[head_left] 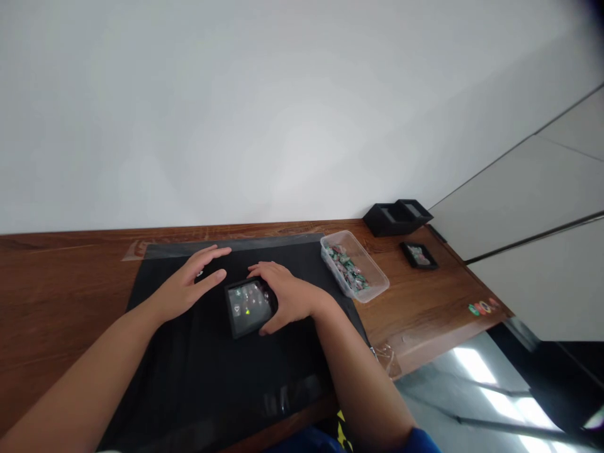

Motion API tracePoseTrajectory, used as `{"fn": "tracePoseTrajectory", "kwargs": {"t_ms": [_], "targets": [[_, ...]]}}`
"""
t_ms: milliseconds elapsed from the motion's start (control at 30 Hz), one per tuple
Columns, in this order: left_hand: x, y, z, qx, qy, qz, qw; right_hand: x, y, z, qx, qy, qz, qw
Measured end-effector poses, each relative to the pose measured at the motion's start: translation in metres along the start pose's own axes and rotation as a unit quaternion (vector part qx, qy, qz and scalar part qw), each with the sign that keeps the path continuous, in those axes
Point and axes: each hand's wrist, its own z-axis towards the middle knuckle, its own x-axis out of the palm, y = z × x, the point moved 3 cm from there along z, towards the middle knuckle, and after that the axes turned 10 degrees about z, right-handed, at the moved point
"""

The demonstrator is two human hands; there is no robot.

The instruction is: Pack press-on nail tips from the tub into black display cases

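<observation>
A small black-rimmed tray [241,330] lies on the black mat [189,377]. Small pieces show inside it, among them a white heart shape and a yellow one. My right hand [285,292] grips the tray from its right side, thumb at the near edge and fingers over the far edge, hiding its right part. To the left of the tray my left hand [189,286] is held with fingers stretched and thumb apart, holding nothing. A small white thing [200,273] shows by its thumb, too small to name.
A clear plastic container [377,280] with many small wrapped pieces stands at the mat's right edge. Farther right are black open boxes [396,220], another small black tray [419,256] with pieces, and round coloured stickers [482,307] near the table's edge. A white wall rises behind.
</observation>
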Motion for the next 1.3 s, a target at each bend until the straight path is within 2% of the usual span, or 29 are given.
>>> {"fn": "tracePoseTrajectory", "kwargs": {"t_ms": [100,233,367,500,567,667,867,1300], "targets": [[0.0,-0.004,0.0,0.02,-0.004,-0.049,0.999,-0.006,0.003,-0.001,-0.006,-0.031,0.024,0.999],[0.005,-0.01,-0.001,0.049,0.024,-0.156,0.986,-0.011,0.007,-0.004,0.013,-0.054,0.056,0.997],[0.011,-0.012,-0.003,0.014,0.103,-0.219,0.97,-0.013,0.011,-0.006,0.013,-0.073,0.087,0.993],[0.015,-0.016,-0.009,-0.02,0.216,-0.23,0.949,-0.013,0.012,-0.006,0.009,-0.09,0.087,0.992],[0.016,-0.019,-0.011,-0.035,0.244,-0.228,0.942,-0.011,0.011,-0.005,0.017,-0.096,0.076,0.992],[0.016,-0.021,-0.011,-0.053,0.241,-0.224,0.943,-0.006,0.01,-0.002,0.023,-0.102,0.065,0.992],[0.014,-0.023,-0.009,-0.039,0.222,-0.251,0.941,-0.005,0.013,-0.001,0.018,-0.11,0.068,0.991],[0.006,-0.021,-0.011,-0.002,0.205,-0.296,0.933,-0.008,0.034,-0.007,-0.061,-0.151,0.062,0.985]]}}
